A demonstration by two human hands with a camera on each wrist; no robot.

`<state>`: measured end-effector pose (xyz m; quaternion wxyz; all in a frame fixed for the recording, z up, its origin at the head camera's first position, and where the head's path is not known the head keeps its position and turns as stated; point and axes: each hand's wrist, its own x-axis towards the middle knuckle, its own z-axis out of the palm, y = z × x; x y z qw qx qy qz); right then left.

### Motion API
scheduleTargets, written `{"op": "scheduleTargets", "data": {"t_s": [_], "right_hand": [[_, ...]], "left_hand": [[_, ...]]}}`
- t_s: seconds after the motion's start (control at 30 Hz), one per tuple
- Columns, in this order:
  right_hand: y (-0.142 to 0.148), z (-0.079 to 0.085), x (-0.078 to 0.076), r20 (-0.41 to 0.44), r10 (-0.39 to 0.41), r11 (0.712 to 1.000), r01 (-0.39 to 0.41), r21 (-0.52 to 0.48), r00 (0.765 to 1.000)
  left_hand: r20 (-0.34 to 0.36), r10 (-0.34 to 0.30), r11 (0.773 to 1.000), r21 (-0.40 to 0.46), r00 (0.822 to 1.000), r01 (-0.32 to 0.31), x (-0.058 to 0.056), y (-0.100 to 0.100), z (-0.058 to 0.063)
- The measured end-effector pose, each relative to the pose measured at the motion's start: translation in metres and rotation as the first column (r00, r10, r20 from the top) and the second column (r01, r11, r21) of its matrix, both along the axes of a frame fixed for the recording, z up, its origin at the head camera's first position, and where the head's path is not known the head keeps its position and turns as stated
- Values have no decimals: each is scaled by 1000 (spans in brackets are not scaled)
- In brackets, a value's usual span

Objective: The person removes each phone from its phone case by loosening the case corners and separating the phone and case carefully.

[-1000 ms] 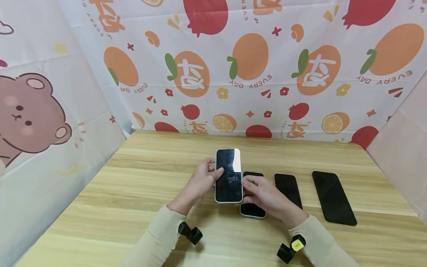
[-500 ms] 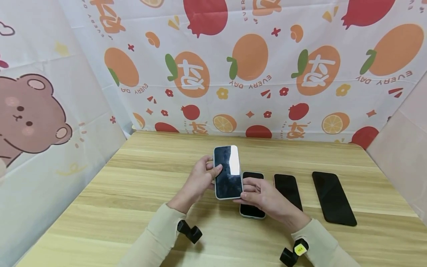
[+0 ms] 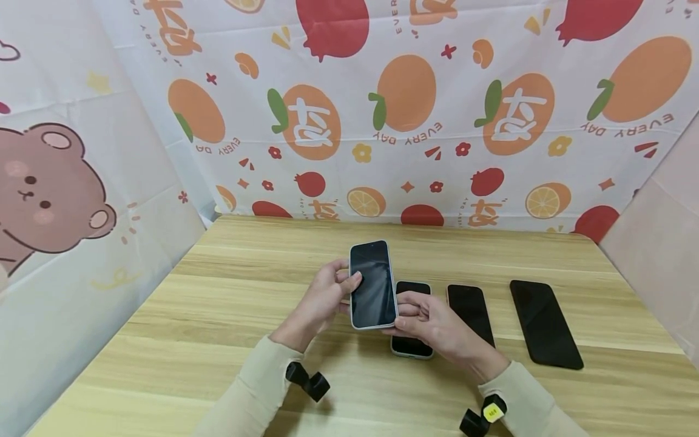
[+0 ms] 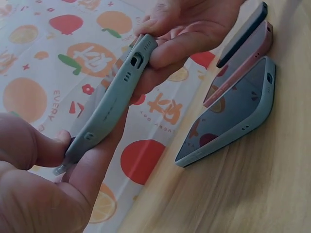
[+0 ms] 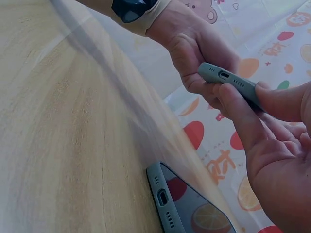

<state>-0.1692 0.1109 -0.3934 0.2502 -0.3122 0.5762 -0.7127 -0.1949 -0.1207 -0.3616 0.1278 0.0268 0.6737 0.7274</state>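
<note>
A smartphone [image 3: 373,285] in a pale grey-green case is held screen up above the table, its far end leaning slightly left. My left hand [image 3: 322,294] grips its left edge, thumb on the screen and fingers behind. At the lower right corner, my right hand [image 3: 434,325] pinches the phone between thumb and fingers. In the left wrist view the case [image 4: 107,111] shows its side and the charging-port opening, and that side looks bowed. The right wrist view shows the port end of the case [image 5: 228,78] between both hands.
Beneath my right hand lies a second phone [image 3: 413,347] in a similar case. To its right are a pink-edged phone [image 3: 471,306], partly hidden by that hand, and a larger black phone [image 3: 546,325]. A fruit-print cloth [image 3: 406,145] hangs behind the wooden table [image 3: 218,291].
Over the last second the phone has tilted slightly left and my right hand has slid down to its lower corner. The bright reflection on the screen has faded.
</note>
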Motion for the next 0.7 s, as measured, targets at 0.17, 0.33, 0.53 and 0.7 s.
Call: {"op": "scheduleTargets", "data": {"t_s": [0.17,0.33,0.53,0.7], "right_hand": [[1,-1,-1,-46,11,1000,-12,-9,999],[2,-1,0,-47,5,1000,-4,4,999],[-1,2,1,4,-65,997,64,50,998],[-2,5,3,-38,-122,991,124,55,992]], "left_hand": [[29,-24,999,50,999,23,1,-2,0],[36,-45,997,68,998,43,2,-3,-1],[-5,-15,1000,-23,1000,15,0,1,-3],[-29,-6,997,-72,1000,4,0,2,-4]]}}
